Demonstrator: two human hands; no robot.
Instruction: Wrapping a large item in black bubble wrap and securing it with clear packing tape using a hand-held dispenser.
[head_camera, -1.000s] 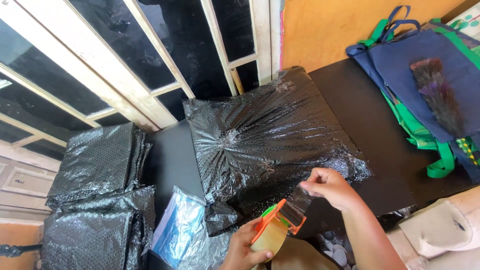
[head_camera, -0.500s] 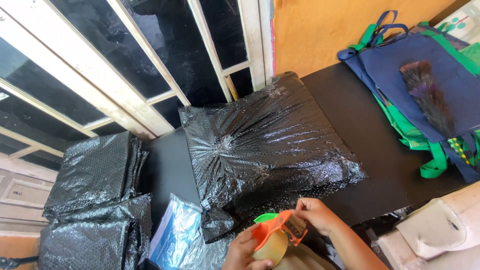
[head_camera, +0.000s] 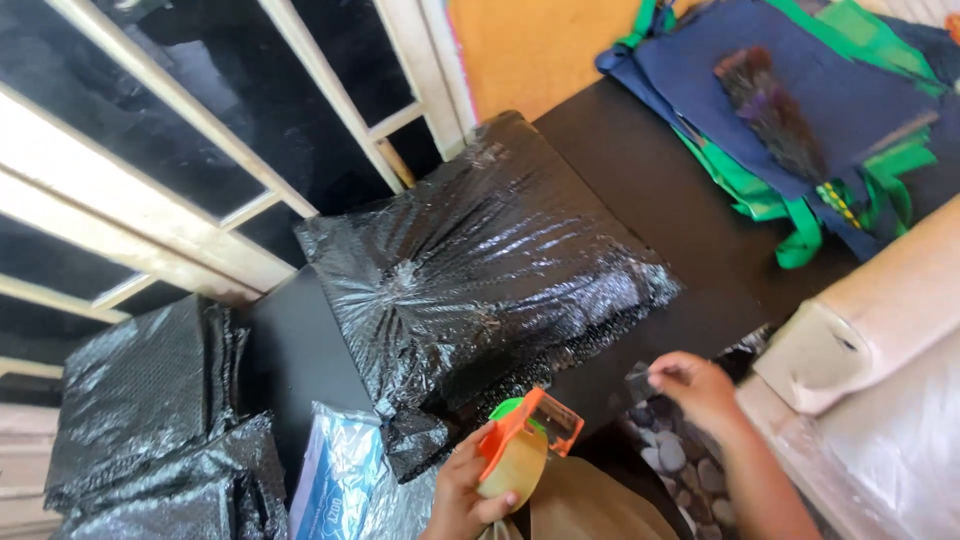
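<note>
Since half a second ago: right hand (head_camera: 700, 390) drawn away rightward from the tape dispenser (head_camera: 525, 445), a strip of clear tape (head_camera: 640, 382) now stretched between them; view swung slightly left.

Left hand (head_camera: 470, 495) at near centre, grip clamped round the tape dispenser's roll. Right hand grip pinched together on the free tape end, just past the near edge of the black table (head_camera: 690, 230). Black wrapped parcel (head_camera: 480, 270) flat on the table, just beyond both hands.

Risks — stretched tape could twist and stick to itself, or catch the crinkled wrap early; the parcel's near corner overhangs the table edge and could slide if pulled.

Hard to make out — strip itself nearly invisible, length uncertain; cutter blade hidden; left wrist cut off by the frame; parcel contents hidden; dark feathery item on the blue-and-green bags (head_camera: 820, 110) far right unclear.
</note>
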